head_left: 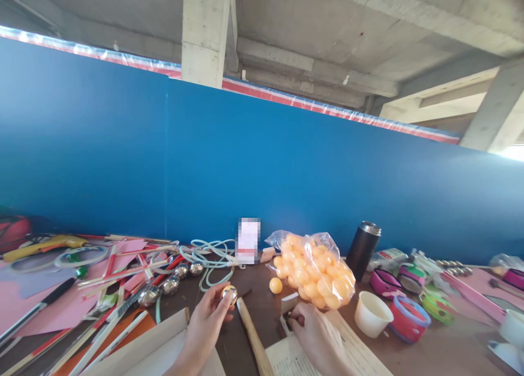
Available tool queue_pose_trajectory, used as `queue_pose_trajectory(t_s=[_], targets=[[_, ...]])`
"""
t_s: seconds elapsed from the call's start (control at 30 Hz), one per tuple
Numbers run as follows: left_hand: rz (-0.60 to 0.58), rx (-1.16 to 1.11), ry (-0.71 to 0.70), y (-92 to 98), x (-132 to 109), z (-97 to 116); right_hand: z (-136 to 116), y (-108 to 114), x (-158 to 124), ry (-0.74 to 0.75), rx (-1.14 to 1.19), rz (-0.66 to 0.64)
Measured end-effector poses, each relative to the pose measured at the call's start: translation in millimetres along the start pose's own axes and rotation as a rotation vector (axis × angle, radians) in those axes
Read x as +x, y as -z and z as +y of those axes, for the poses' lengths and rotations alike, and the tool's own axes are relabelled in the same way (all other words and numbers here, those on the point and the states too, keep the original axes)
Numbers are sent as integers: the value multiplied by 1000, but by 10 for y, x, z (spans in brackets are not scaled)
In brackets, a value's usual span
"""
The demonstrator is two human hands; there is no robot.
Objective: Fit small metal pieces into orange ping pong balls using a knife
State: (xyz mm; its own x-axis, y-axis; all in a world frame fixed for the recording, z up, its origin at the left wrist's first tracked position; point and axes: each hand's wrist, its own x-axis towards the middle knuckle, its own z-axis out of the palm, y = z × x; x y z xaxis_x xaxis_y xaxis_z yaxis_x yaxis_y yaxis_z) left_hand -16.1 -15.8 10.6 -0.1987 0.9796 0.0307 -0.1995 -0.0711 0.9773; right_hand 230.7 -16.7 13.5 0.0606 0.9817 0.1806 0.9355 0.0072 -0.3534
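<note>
My left hand [207, 318] pinches a small shiny silver ball [230, 294] between thumb and fingers above the brown table [434, 351]. My right hand [315, 329] is closed at the edge of an open printed booklet [327, 354], fingers pressed on something small and dark that I cannot make out. A wooden stick [254, 335] lies between the two hands. Just beyond them stands a clear bag of orange balls [313, 269], with one loose orange ball [275, 285] beside it.
Several silver balls [172, 285], sticks, pink paper and pale green tubing [208, 256] clutter the left. A dark flask [363, 249], a white cup [370, 314] and coloured tape rolls [407, 316] sit on the right. A blue wall [262, 163] backs the table.
</note>
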Motion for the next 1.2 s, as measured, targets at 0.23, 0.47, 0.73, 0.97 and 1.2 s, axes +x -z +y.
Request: queue_pose_trajectory(t_s=[0.23,0.47,0.73,0.97,1.2], targets=[[-17,20,0,-2,-12,14,-35,16,-26,13,-14,0],[-27,32,-5,-7,-1,2,7,-19,8,12,68,65],[-8,-41,38,-39,-47,39,-239,64,-3,107,716,6],[-180,-162,162,-251,-199,4,-432,-128,-142,7,1015,-341],[-261,-182,192,-326,-299,18,-519,-140,-197,20,1024,-370]])
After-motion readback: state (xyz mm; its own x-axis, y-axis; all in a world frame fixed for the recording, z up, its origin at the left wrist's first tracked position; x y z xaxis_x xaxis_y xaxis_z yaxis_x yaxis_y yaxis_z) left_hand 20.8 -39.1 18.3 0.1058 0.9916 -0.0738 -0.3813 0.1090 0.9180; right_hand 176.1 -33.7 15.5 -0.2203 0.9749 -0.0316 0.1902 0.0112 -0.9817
